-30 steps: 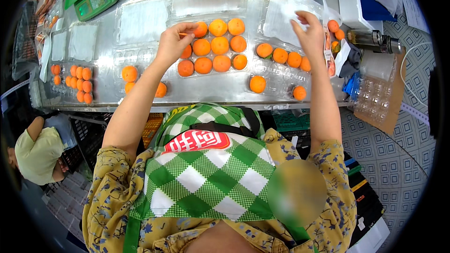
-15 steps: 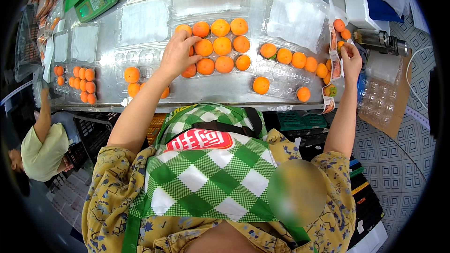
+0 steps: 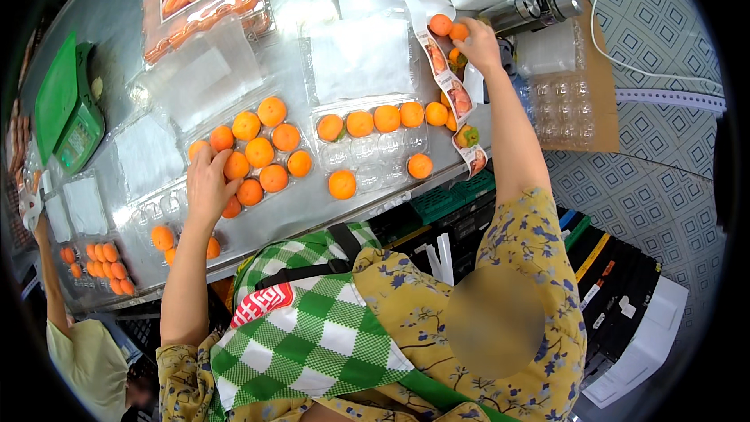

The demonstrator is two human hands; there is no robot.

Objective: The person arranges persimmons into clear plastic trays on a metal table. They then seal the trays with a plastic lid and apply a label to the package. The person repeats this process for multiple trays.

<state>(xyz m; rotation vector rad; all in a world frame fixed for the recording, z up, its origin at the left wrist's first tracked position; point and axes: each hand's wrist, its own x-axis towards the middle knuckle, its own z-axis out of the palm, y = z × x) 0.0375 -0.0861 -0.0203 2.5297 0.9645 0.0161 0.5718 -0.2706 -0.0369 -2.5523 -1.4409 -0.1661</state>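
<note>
My left hand (image 3: pixel 207 187) curls over the left column of a clear plastic tray filled with orange persimmons (image 3: pixel 259 153); its fingers close around a persimmon mostly hidden beneath them. Over at the right, my right hand (image 3: pixel 480 45) has its fingers on a persimmon (image 3: pixel 458 32) in a loose group at the table's edge; the fingertips are partly hidden. Between the hands lies another clear tray (image 3: pixel 375 158), with a row of persimmons along its top and two more below. A strip of printed labels (image 3: pixel 447 82) runs down beside the loose fruit.
A green scale (image 3: pixel 72 113) stands far left, near smaller-looking trays of persimmons (image 3: pixel 101 262) and a co-worker's arm (image 3: pixel 53 281). Stacked packed boxes (image 3: pixel 205 0) sit at the back. Metal flasks (image 3: pixel 531 12) and empty clear trays (image 3: pixel 556 109) are at the right.
The view has swung to the right and tilted. My right hand has shifted up the loose group to a farther persimmon. My left hand stays over the same tray.
</note>
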